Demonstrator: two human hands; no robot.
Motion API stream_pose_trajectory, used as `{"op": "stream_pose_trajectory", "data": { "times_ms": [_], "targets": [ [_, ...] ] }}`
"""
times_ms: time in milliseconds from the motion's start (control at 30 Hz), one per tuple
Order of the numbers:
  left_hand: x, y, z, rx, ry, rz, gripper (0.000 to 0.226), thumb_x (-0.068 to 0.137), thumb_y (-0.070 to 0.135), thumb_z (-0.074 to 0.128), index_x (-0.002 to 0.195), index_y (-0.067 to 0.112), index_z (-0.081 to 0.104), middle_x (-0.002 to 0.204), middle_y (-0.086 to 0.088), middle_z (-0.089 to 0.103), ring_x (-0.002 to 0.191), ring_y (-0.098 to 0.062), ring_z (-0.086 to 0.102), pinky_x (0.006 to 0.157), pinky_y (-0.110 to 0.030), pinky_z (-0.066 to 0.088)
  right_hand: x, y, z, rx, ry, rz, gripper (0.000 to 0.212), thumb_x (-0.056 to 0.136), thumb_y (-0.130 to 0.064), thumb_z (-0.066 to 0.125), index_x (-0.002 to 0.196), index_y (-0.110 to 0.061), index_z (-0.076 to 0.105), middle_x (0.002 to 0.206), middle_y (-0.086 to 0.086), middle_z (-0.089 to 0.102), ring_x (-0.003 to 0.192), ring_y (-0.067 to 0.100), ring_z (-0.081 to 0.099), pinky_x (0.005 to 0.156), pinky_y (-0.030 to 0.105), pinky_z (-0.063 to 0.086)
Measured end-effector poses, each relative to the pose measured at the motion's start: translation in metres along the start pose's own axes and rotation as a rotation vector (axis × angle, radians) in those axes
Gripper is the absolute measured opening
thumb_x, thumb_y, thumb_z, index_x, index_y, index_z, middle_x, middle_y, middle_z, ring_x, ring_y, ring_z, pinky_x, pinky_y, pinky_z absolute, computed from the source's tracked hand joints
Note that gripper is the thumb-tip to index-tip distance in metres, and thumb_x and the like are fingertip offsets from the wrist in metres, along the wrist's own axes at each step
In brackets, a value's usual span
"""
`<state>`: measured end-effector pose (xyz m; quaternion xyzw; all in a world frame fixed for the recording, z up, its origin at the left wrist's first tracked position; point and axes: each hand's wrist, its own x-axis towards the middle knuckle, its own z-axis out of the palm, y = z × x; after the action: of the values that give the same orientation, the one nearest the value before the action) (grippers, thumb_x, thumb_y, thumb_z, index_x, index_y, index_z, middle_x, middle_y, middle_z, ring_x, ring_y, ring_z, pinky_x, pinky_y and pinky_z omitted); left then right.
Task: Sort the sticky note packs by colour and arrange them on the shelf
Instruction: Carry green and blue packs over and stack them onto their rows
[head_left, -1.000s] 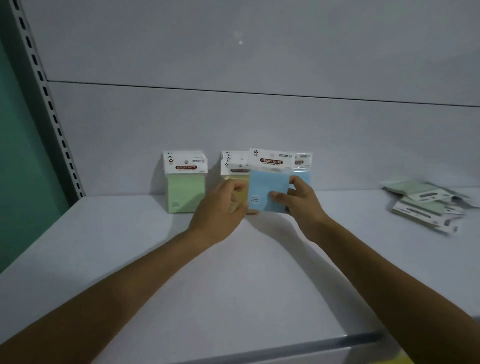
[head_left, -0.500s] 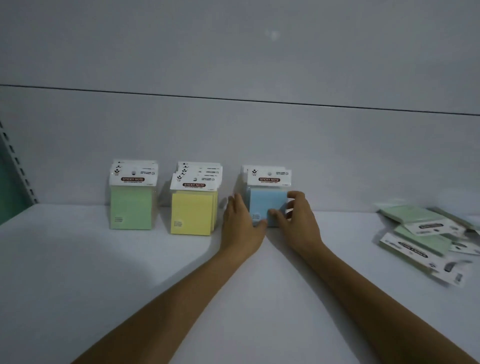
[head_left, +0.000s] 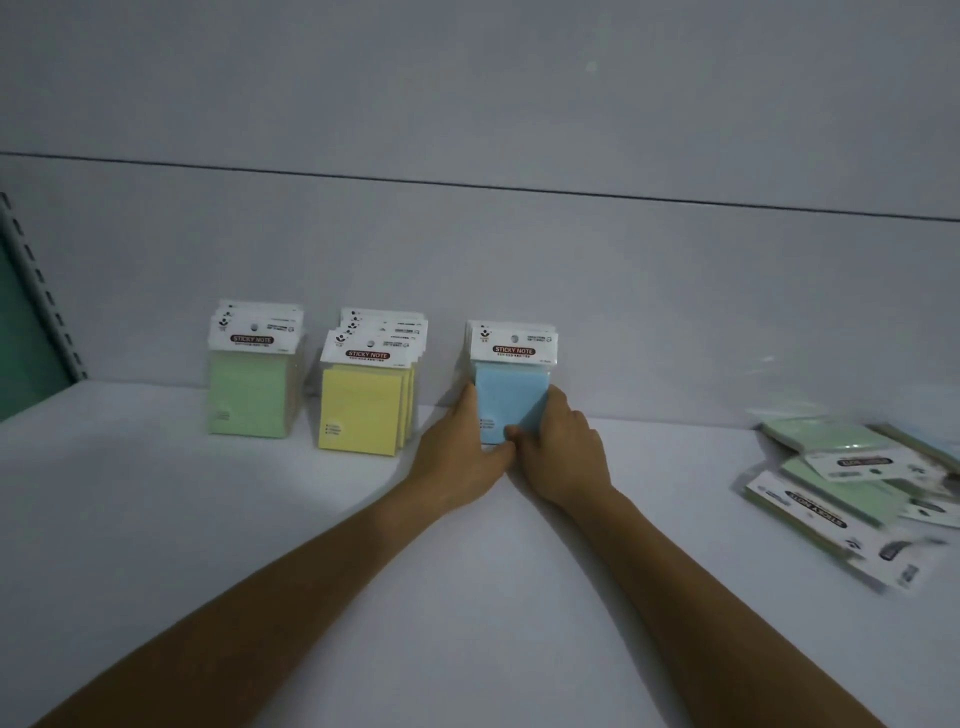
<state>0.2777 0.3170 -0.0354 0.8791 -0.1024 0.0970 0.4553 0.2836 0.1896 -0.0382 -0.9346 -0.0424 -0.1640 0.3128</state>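
Head view: blue packs (head_left: 511, 395) stand upright at the back of the shelf (head_left: 363, 571), right of the yellow packs (head_left: 363, 405) and green packs (head_left: 249, 395). The left hand (head_left: 460, 452) presses straight fingers against their left side; the right hand (head_left: 563, 452) curls round their right edge, thumb in front.

- Upright stacks of sticky note packs: 3, one per colour.
- green stack (head_left: 249, 395): at least 3 header cards show, exact count unclear.
- yellow stack (head_left: 361, 405): 4 or 5 packs, fanned.
- blue stack (head_left: 511, 395): 2 or 3 packs.
- loose pile (head_left: 852, 483): at least 4 packs, mostly green, too blurred to count.
- Hands: 2, left hand (head_left: 457, 457) and right hand (head_left: 561, 457).
- shelf (head_left: 208, 519): 1.
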Motion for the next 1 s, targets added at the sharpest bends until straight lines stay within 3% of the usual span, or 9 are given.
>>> {"op": "stream_pose_trajectory", "data": {
  "times_ms": [167, 267, 367, 500, 633, 700, 767, 867, 1000],
  "targets": [
    [-0.024, 0.017, -0.012, 0.047, 0.164, 0.012, 0.044, 0.086, 0.023, 0.063, 0.126, 0.011, 0.047, 0.125, -0.004, 0.059, 0.112, -0.02, 0.056, 0.075, -0.014, 0.038, -0.003, 0.003, -0.008, 0.243, 0.021, 0.091, 0.061, 0.089, -0.031, 0.06, 0.138, -0.011, 0.032, 0.128, 0.01, 0.056, 0.115, 0.027, 0.055, 0.088, 0.032, 0.044],
    [-0.05, 0.022, -0.033, 0.037, 0.206, 0.155, 0.042, 0.088, 0.02, 0.061, 0.129, 0.013, 0.054, 0.13, -0.003, 0.059, 0.117, -0.016, 0.055, 0.096, -0.027, 0.046, -0.004, 0.001, -0.015, 0.235, 0.2, 0.11, 0.051, 0.09, -0.032, 0.058, 0.133, -0.013, 0.039, 0.123, 0.009, 0.057, 0.11, 0.025, 0.057, 0.087, 0.036, 0.047],
    [-0.066, 0.015, -0.062, 0.111, 0.219, 0.224, 0.024, 0.088, 0.021, 0.06, 0.111, 0.021, 0.066, 0.11, 0.007, 0.068, 0.101, -0.009, 0.062, 0.089, -0.035, 0.052, -0.013, -0.028, -0.02, 0.209, 0.403, -0.049, 0.023, 0.092, -0.027, 0.053, 0.111, -0.016, 0.051, 0.1, 0.0, 0.061, 0.085, 0.017, 0.057, 0.068, 0.027, 0.039],
    [-0.06, -0.001, -0.104, 0.17, 0.301, 0.188, 0.015, 0.086, 0.02, 0.06, 0.099, 0.024, 0.068, 0.099, 0.009, 0.07, 0.091, -0.007, 0.064, 0.08, -0.035, 0.055, -0.03, -0.089, -0.006, 0.13, 0.194, -0.323, 0.01, 0.091, -0.026, 0.053, 0.096, -0.018, 0.056, 0.077, -0.009, 0.058, 0.07, 0.014, 0.054, 0.061, 0.027, 0.038],
    [-0.054, -0.026, -0.152, 0.219, 0.413, 0.118, 0.004, 0.085, 0.02, 0.061, 0.085, 0.022, 0.065, 0.077, 0.008, 0.067, 0.073, -0.012, 0.063, 0.065, -0.028, 0.051, -0.034, -0.144, 0.023, 0.228, 0.03, -0.408, 0.007, 0.088, -0.022, 0.056, 0.088, -0.014, 0.057, 0.083, 0.0, 0.066, 0.075, 0.019, 0.061, 0.069, 0.039, 0.052],
    [-0.05, -0.046, -0.177, 0.212, 0.455, 0.074, 0.004, 0.085, 0.023, 0.061, 0.084, 0.021, 0.064, 0.074, 0.006, 0.066, 0.071, -0.017, 0.062, 0.066, -0.033, 0.052, -0.034, -0.166, 0.043, 0.318, 0.022, -0.367, 0.004, 0.087, -0.017, 0.057, 0.088, -0.013, 0.058, 0.085, -0.001, 0.066, 0.078, 0.017, 0.061, 0.072, 0.035, 0.051],
    [-0.045, -0.07, -0.199, 0.164, 0.471, 0.007, 0.003, 0.085, 0.025, 0.061, 0.088, 0.025, 0.062, 0.08, 0.007, 0.064, 0.074, -0.015, 0.061, 0.071, -0.035, 0.053, -0.031, -0.185, 0.068, 0.366, 0.011, -0.299, 0.014, 0.087, -0.014, 0.057, 0.101, -0.011, 0.058, 0.097, 0.001, 0.064, 0.091, 0.016, 0.06, 0.08, 0.03, 0.049],
    [-0.033, -0.106, -0.222, 0.08, 0.436, -0.072, 0.023, 0.085, 0.024, 0.062, 0.107, 0.021, 0.056, 0.105, 0.001, 0.062, 0.091, -0.016, 0.061, 0.082, -0.04, 0.052, -0.026, -0.21, 0.103, 0.37, -0.066, -0.154, 0.044, 0.088, -0.011, 0.055, 0.131, -0.005, 0.043, 0.128, 0.01, 0.053, 0.119, 0.023, 0.05, 0.099, 0.029, 0.04],
    [-0.011, -0.136, -0.235, 0.071, 0.201, -0.105, 0.054, 0.085, 0.026, 0.065, 0.132, 0.009, 0.044, 0.132, -0.006, 0.053, 0.12, -0.023, 0.052, 0.097, -0.037, 0.044, -0.024, -0.229, 0.137, 0.345, 0.085, -0.09, 0.053, 0.081, -0.001, 0.054, 0.133, -0.004, 0.041, 0.124, 0.013, 0.049, 0.119, 0.025, 0.044, 0.095, 0.023, 0.035]
  ]
}}
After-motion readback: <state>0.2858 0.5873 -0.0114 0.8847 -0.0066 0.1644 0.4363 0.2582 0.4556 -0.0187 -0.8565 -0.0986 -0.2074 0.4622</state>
